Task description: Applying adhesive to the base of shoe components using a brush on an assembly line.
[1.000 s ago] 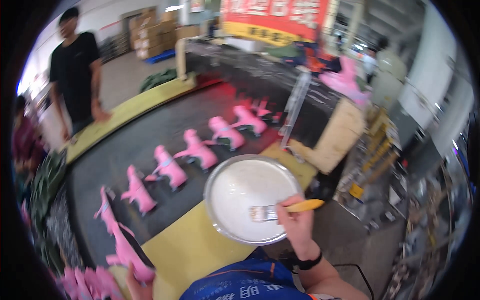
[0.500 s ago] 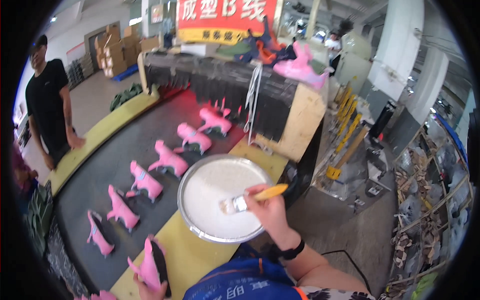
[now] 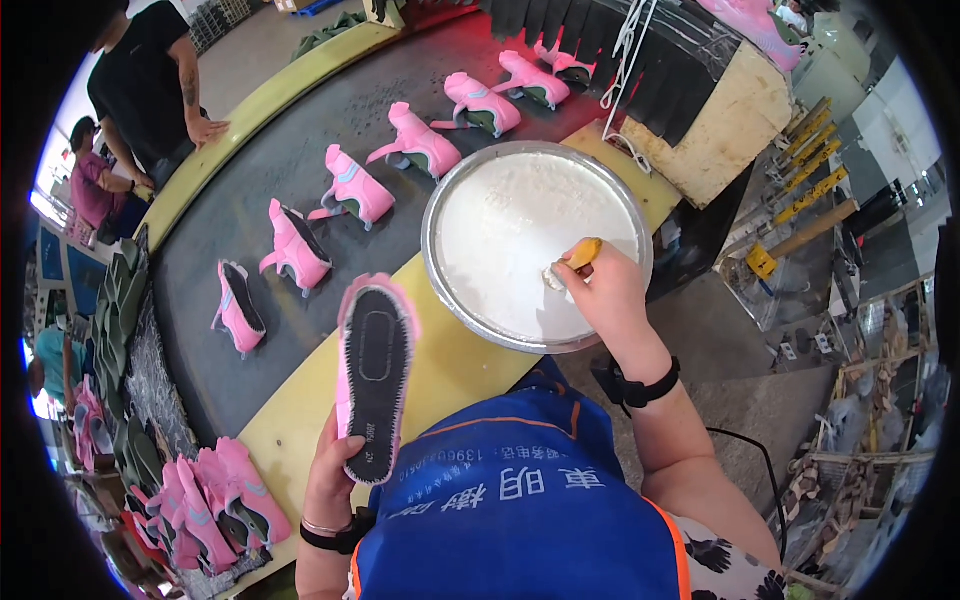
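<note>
Pink, soft-looking fabric round the rim of a shoe [image 3: 378,350], with a flat, matt black sole, fringed by white zigzag stitching and marked with a small oval in the wider half. Smooth yellow handle on a brush [image 3: 583,253], seen nearly end-on. Shiny metal, round and wide-mouthed, in the basin [image 3: 431,240]; inside, opaque white liquid [image 3: 510,230], slightly bubbly near the far rim, with the lower tip of the brush at its surface. In the left hand [image 3: 333,465], the shoe, over the yellow board [image 3: 310,410] and just left of the basin; held by a thumb on the narrower end and by fingers mostly hidden, cannot tell how closely set. In the right hand [image 3: 612,292], the brush, pinched between thumb and fingertips. Wider end of the shoe away from the apron [image 3: 500,520], long axis almost straight up the view, sole toward the camera.
</note>
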### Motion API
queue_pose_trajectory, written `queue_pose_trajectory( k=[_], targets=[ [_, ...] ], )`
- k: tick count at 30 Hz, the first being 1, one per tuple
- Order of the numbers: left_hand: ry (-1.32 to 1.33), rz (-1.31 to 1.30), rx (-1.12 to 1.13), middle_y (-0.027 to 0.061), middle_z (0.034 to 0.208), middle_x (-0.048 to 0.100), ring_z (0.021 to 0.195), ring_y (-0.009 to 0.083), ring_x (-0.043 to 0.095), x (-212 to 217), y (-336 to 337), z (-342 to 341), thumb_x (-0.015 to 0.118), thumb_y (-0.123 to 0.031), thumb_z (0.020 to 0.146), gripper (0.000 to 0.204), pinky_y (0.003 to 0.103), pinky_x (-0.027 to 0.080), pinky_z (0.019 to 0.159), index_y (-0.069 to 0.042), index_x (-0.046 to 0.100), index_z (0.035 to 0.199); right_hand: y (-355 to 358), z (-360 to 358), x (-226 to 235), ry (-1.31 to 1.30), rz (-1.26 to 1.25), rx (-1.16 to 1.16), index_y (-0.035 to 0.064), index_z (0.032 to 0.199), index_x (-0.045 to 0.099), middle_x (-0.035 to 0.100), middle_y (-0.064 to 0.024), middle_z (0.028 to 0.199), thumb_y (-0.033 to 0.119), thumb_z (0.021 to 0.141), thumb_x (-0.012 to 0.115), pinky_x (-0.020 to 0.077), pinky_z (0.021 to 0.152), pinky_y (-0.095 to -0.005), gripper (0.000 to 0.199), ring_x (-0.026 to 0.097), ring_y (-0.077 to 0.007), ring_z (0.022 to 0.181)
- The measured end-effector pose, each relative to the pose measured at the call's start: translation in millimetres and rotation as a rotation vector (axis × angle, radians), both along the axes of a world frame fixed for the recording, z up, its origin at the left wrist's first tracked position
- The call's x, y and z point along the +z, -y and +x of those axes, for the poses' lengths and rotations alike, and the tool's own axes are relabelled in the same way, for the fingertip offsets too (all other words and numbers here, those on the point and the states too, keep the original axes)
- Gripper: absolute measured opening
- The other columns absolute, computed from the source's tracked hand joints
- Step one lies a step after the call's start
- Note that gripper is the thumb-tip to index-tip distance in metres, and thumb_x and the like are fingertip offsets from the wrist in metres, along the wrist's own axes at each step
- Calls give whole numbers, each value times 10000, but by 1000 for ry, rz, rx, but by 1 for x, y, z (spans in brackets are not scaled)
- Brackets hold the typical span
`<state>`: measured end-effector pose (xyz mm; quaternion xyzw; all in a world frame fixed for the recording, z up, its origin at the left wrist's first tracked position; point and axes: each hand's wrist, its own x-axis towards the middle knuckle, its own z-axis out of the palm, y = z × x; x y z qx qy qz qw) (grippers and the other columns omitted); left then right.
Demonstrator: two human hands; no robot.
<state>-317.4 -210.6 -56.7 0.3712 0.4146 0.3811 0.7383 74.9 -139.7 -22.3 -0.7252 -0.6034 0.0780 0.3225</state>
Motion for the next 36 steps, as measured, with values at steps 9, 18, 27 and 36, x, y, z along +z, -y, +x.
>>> queue_pose_trajectory(
  k=[9,18,27,36],
  targets=[
    [-15,-135,-213,192,1484,524,1321,220,565,79,-25,52,577,-312,861,858,307,444,1088,68,286,1573,-2,11,26,-178,126,-38,19,934,717,717,-131,856,132,840,807,544,674,-338,172,705,-267,726],
    [-15,-217,-421,174,1466,543,1280,206,593,103,-56,85,523,-265,915,763,299,453,1080,55,296,1570,23,8,69,-6,414,526,157,963,741,700,9,905,176,793,841,405,960,-387,199,669,-179,886],
    [23,-252,-426,170,1457,553,1273,197,600,103,-60,94,544,-256,905,766,303,463,1075,56,309,1564,15,4,67,-31,385,722,193,951,716,683,37,907,185,792,824,381,979,-378,192,662,-147,885],
    [-11,-297,-388,192,1472,542,1289,223,598,111,-57,93,564,-286,874,816,309,466,1075,63,309,1567,11,12,64,-205,391,659,135,918,716,672,-4,861,127,791,827,419,862,-345,169,645,-196,846]
  ],
)
